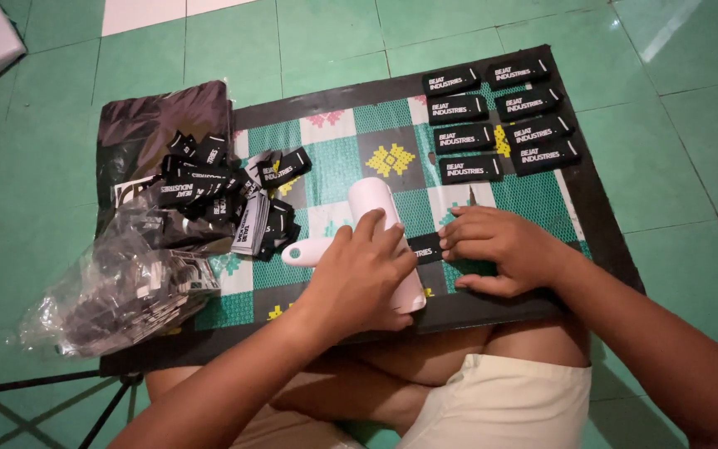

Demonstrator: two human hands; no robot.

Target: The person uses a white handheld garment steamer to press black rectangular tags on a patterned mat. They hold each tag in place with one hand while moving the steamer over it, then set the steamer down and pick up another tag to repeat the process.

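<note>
Under both hands (359,278) (500,249), black label (425,249) lies pinned.

Matt black woven cloth labels (492,133), smooth white paper roller (380,208) (plastic handle), glossy floor tiles (691,50)

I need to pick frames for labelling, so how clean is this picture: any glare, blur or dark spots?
Head view: mostly sharp; glare streaks the green floor tile at top right and glints on the clear plastic bag; the left hand on the white roller and the right hand look slightly soft; corners darken, and the board's edges bow slightly from the wide lens.
</note>
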